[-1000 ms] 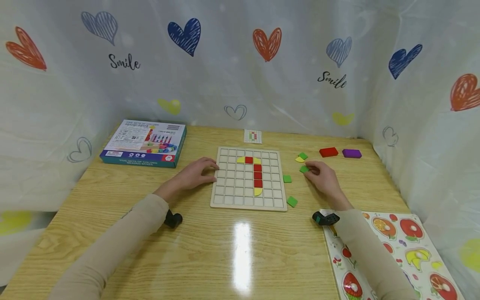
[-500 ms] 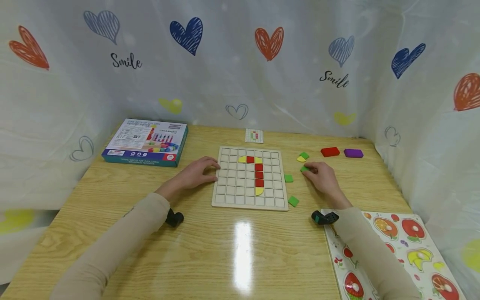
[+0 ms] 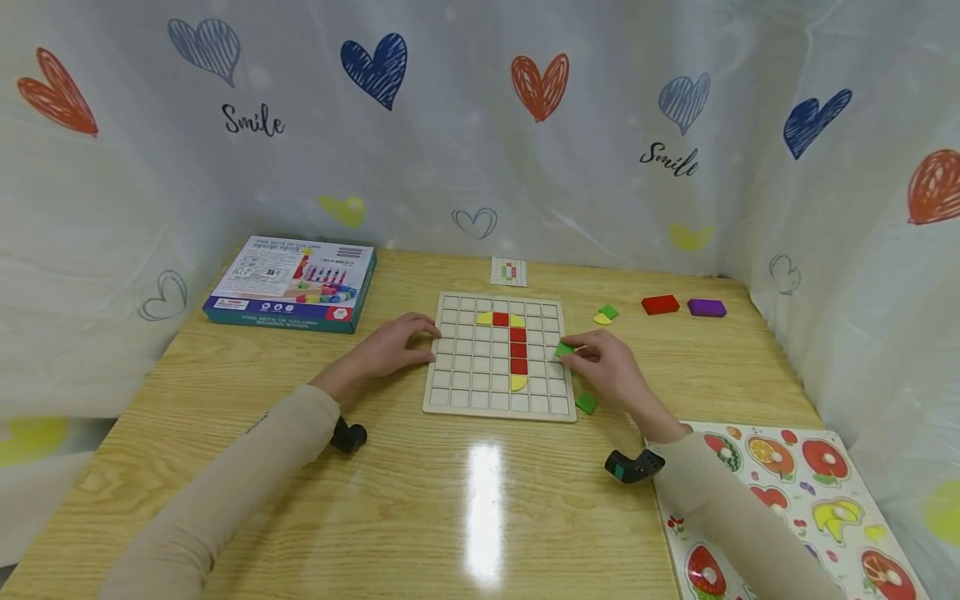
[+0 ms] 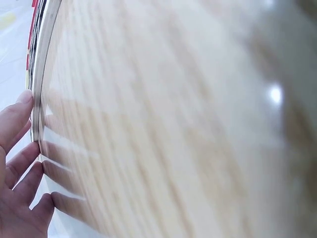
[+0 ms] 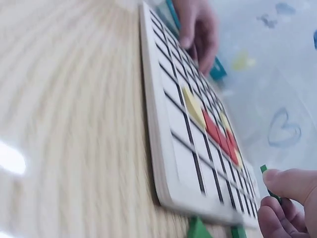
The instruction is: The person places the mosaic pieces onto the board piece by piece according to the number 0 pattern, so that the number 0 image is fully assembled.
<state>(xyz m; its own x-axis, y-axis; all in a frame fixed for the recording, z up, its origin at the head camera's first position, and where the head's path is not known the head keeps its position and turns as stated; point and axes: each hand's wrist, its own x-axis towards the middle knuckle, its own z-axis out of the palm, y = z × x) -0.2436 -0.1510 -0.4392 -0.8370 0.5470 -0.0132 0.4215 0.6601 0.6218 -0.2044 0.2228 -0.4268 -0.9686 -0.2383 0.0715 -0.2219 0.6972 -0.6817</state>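
- Since a moment ago, my right hand [image 3: 611,371] has come in from the loose pieces on the tabletop [image 3: 480,500] to the right edge of the grid board [image 3: 450,400], bringing a green tile [image 3: 564,350] with it.
- That tile is pinched between my right thumb and fingertips, held just over the board's right-hand columns, level with the red column of tiles [image 3: 516,350].
- My left hand [image 3: 390,350] lies flat and relaxed on the tabletop, fingertips against the board's left edge, holding nothing.
- On the board are a red column, yellow curved pieces at top and bottom, and a red square at the top.
- Two more green tiles lie beside the board's right edge, one [image 3: 587,403] near my wrist; a pattern card [image 3: 507,272] sits beyond the board.
- To do this well, I judge I should keep the board braced, square the tile to its cell, lower it flat, then check it against the card.
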